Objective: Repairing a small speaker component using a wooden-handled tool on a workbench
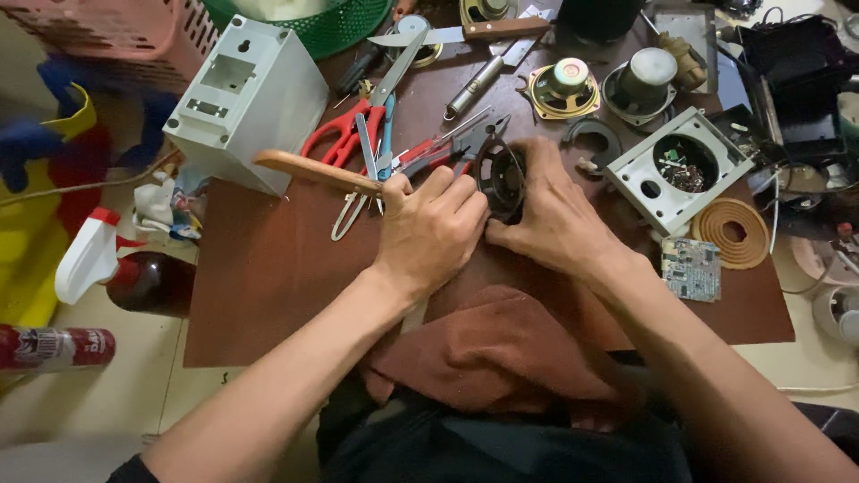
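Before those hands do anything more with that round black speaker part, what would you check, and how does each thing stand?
1. Both hands on the speaker frame: ok; left hand and right hand grip it from either side.
2. Wooden-handled tool in the left hand: ok, held; its tip is hidden.
3. Fingers away from the tip: cannot tell.
4. Room around the work: not ok; red-handled scissors and pliers crowd close.
5. Brown board under the work: ok, it lies flat.
6. Spray bottle off the board: ok.
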